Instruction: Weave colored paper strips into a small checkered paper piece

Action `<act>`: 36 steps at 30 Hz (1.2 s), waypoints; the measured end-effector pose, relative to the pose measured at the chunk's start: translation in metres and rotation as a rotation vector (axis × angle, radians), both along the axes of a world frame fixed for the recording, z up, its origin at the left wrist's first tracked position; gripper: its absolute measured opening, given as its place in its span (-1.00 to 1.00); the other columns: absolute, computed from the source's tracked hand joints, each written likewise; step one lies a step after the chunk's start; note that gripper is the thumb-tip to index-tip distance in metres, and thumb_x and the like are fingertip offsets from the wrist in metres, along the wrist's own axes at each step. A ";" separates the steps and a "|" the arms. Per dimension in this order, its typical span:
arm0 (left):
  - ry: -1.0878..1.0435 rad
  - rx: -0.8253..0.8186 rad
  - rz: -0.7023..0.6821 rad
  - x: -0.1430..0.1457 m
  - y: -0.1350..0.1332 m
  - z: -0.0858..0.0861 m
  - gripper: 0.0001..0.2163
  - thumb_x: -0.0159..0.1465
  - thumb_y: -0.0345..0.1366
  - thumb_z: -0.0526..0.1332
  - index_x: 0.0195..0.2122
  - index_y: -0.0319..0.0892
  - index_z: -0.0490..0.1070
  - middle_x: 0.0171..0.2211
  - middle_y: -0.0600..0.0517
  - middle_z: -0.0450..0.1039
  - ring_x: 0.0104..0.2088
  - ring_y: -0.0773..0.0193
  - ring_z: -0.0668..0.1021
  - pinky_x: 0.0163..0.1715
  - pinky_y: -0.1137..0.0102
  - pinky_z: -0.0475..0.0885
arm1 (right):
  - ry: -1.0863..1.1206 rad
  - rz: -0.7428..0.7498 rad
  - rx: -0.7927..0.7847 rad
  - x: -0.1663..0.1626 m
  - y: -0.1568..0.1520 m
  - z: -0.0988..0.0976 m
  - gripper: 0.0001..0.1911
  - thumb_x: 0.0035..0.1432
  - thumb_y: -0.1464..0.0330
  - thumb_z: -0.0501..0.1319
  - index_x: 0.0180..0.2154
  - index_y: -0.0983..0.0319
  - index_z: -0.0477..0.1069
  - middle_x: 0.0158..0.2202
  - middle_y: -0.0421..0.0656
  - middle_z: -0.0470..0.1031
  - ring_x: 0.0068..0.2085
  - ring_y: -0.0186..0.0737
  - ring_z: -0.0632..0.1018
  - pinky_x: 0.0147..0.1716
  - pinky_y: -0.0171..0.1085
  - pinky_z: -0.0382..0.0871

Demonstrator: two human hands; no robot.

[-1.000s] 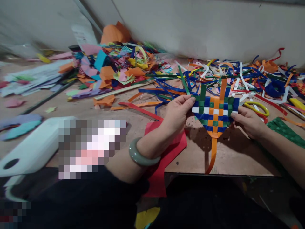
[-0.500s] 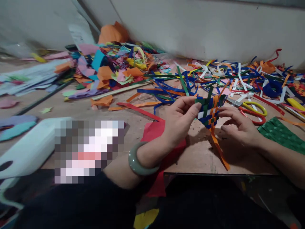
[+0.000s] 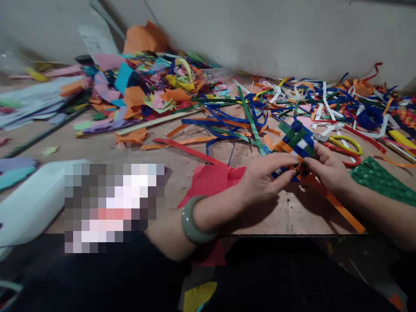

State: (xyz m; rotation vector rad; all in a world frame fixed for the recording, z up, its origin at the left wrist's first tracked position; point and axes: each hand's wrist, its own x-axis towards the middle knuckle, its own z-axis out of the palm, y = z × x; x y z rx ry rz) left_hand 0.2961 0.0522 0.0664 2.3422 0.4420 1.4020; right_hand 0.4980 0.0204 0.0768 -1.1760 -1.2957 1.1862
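A small piece of woven strips [image 3: 297, 141] in blue, green, white and orange is held up above the table. My left hand [image 3: 264, 175], with a pale green bangle [image 3: 195, 219] on its wrist, pinches the weave's lower left part between thumb and fingers. On the other side, my right hand [image 3: 328, 169] has thumb and fingers closed on its lower right edge. A long orange strip [image 3: 346, 210] runs from the weave down to the right, passing under my right hand. My fingers cover part of the lower weave.
Scissors [image 3: 346, 149] with red and yellow handles lie behind my right hand. A green woven piece [image 3: 383, 180] is at the right. Red paper [image 3: 211, 182] lies by my left forearm. Loose strips [image 3: 234, 117] and paper scraps [image 3: 139, 95] cover the table's back.
The woven piece has been turned, and its orange tail now points down and right. My left hand has moved right and lower, and my right hand has closed onto the weave.
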 end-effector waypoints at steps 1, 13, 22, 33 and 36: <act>0.025 0.064 0.008 -0.001 0.000 -0.001 -0.89 0.40 -0.37 0.24 -0.10 -0.15 0.55 -0.16 -0.05 0.71 -0.15 0.25 0.73 -0.10 0.38 0.65 | 0.047 -0.031 -0.006 -0.001 0.001 0.001 -0.65 0.04 0.25 0.38 -0.12 0.12 0.43 -0.15 -0.21 0.65 -0.11 -0.19 0.64 0.02 -0.11 0.55; 0.398 0.445 0.185 -0.003 -0.007 0.003 -0.69 0.43 -0.24 0.27 0.14 -0.23 0.46 0.14 -0.16 0.60 0.23 0.05 0.57 0.30 0.17 0.33 | 0.192 -0.024 -0.154 -0.003 -0.001 0.003 -0.61 -0.07 0.24 0.43 -0.17 0.08 0.42 -0.31 -0.31 0.53 -0.28 -0.30 0.53 -0.23 -0.29 0.46; 0.527 0.117 0.152 -0.014 0.027 0.007 -0.76 0.43 -0.21 0.18 0.02 -0.09 0.57 -0.02 -0.07 0.70 0.14 0.04 0.63 0.10 0.16 0.36 | -0.106 0.370 -0.260 0.019 0.007 0.013 -0.56 0.05 -0.02 0.42 -0.23 0.18 0.47 -0.34 -0.21 0.60 -0.34 -0.29 0.59 -0.34 -0.30 0.47; 0.669 -0.103 -0.211 -0.025 0.033 0.015 -0.76 0.35 -0.40 0.21 -0.09 0.00 0.63 0.04 0.03 0.67 0.35 -0.04 0.41 0.29 -0.03 0.25 | -0.533 0.271 0.044 0.049 0.013 0.055 -0.75 0.20 0.16 0.31 -0.44 0.17 0.51 -0.49 -0.21 0.55 -0.47 -0.33 0.51 -0.40 -0.27 0.40; 0.829 -0.065 -0.252 -0.025 0.024 0.022 -0.79 0.36 -0.40 0.21 -0.14 0.01 0.62 0.04 0.07 0.67 0.38 -0.12 0.35 0.31 -0.13 0.14 | -0.752 0.157 0.006 0.056 0.027 0.042 -0.88 0.16 0.29 0.32 -0.43 0.14 0.54 -0.50 -0.22 0.55 -0.47 -0.29 0.52 -0.41 -0.22 0.36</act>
